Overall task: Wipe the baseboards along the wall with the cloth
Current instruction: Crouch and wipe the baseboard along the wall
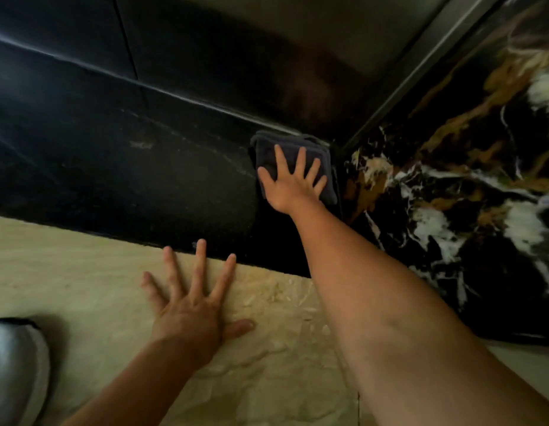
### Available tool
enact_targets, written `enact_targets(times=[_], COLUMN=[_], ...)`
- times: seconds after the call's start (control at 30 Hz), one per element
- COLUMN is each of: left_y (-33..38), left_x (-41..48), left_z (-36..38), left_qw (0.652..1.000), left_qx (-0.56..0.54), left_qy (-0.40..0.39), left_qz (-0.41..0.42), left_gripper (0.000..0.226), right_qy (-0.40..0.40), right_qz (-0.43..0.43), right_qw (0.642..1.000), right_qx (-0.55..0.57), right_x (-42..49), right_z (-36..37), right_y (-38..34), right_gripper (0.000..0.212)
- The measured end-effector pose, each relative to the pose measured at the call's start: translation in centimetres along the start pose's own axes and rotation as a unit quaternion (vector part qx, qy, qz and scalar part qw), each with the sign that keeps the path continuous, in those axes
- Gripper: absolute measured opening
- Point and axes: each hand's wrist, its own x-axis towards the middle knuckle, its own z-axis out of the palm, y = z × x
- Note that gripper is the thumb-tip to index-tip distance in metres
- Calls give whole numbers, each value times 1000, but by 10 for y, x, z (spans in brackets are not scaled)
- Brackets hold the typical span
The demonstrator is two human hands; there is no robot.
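A folded dark grey cloth lies flat against the black baseboard, right at the corner where it meets a marbled panel. My right hand presses on the cloth with straight, spread fingers. My left hand rests flat on the beige floor, fingers spread, just in front of the baseboard's lower edge.
A black, gold and white marbled panel stands at the right of the corner, with a metal strip along its top. The beige stone floor runs below. A grey, rounded object sits at the lower left.
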Motion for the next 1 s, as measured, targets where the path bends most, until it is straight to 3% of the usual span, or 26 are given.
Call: enact_targets(times=[0.07,0.13,0.23,0.33,0.4,0.5,0.57,0.7,0.8,1.0], left_y=[1,2,6,10,9,2,-3,-37,-78,-164], left_x=[-3,-6,-12,-18,-30,-67,-86,-135,-197,-360], left_z=[-3,-4,-21,-58,-101,-189,-238,-309,-330,-343], left_qw=[1000,1000,998,989,978,966,976,986,986,969], left_qx=[-4,-6,0,31,26,2,-17,-125,-117,-69], left_qy=[-8,-7,-64,-144,-206,-255,-213,-106,-98,-163], left_qz=[7,6,0,15,31,42,43,-7,-68,-170], left_gripper=[107,107,108,108,94,64,53,40,41,41], right_qy=[14,76,131,52,-71,-279,-335,-268,-179,-303], right_qz=[6,-23,-42,58,102,125,177,149,79,7], right_qw=[1000,996,988,997,992,949,917,939,950,870], right_qx=[-15,-30,-72,-27,-30,75,127,155,243,390], right_x=[-2,-32,-132,-245,-296,-318,-315,-319,-357,-495], right_z=[-2,13,42,69,62,-3,-49,-137,-196,-261], right_y=[-1,5,21,47,67,77,65,-10,-86,-214], right_gripper=[69,65,58,59,59,45,39,31,41,31])
